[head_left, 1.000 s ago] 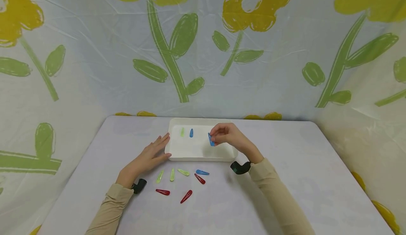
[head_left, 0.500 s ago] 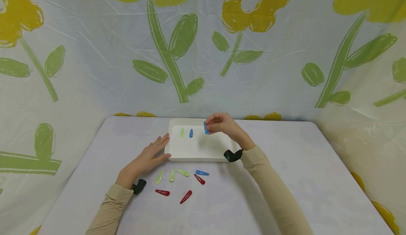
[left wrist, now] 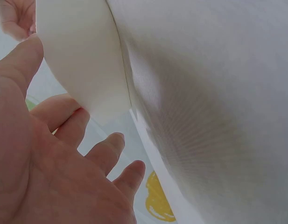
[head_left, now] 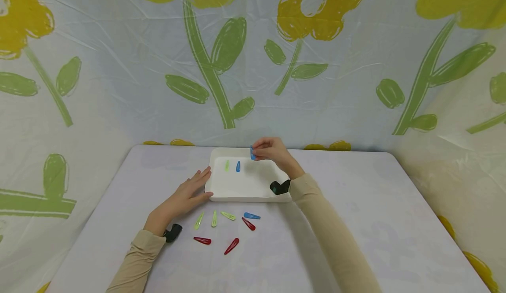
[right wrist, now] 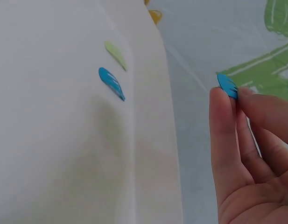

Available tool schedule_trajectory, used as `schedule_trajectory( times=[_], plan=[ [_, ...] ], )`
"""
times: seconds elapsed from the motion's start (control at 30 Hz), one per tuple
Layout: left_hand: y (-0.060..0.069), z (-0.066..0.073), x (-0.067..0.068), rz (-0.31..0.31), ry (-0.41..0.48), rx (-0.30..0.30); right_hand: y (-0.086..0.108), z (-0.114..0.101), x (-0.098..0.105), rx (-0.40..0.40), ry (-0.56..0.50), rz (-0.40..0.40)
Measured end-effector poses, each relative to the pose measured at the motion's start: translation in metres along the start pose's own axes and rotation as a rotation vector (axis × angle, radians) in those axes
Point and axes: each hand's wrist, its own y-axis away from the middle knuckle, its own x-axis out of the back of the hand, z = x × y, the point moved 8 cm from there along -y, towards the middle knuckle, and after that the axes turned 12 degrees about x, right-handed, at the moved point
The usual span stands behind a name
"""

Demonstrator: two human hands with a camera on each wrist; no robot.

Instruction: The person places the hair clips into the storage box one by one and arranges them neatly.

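Note:
My right hand (head_left: 273, 150) pinches a blue hair clip (right wrist: 227, 85) between thumb and fingertips, raised above the far side of the white tray (head_left: 253, 196). Inside the tray lie a green hair clip (head_left: 227, 165) and, just right of it, another blue hair clip (head_left: 238, 166). My left hand (head_left: 189, 194) rests with fingers spread against the tray's left side. Its fingers (left wrist: 69, 126) touch the tray wall (left wrist: 83, 51) in the left wrist view, and none curl round it.
In front of the tray, several loose clips lie on the table (head_left: 348, 222): green clips (head_left: 215, 218), a blue clip (head_left: 252, 215) and red clips (head_left: 232, 246). Behind the table hangs a flower-patterned cloth (head_left: 340, 86).
My right hand has moved left and away from me, carrying the blue hair clip from over the tray's right part to its far side. The left hand stays at the tray.

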Motion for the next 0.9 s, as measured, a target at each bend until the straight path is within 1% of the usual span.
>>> schedule_trajectory(
  times=[0.27, 0.43, 0.63, 0.7, 0.9],
  plan=[
    [0.0, 0.0, 0.0, 0.004, -0.008, -0.013, -0.004, 0.022, 0.001, -0.031, -0.049, 0.106],
    [0.0, 0.0, 0.0, 0.005, -0.008, -0.016, -0.006, 0.034, 0.001, -0.082, -0.061, 0.16],
    [0.001, 0.0, 0.0, 0.01, -0.006, -0.024, -0.007, 0.047, 0.0, -0.15, -0.015, 0.162],
    [0.001, 0.0, 0.0, 0.011, -0.006, -0.023, -0.008, 0.049, 0.0, -0.162, 0.009, 0.157],
    [0.0, 0.0, 0.0, 0.003, 0.0, -0.01, -0.011, 0.054, -0.003, -0.19, 0.027, 0.14]
  ],
)
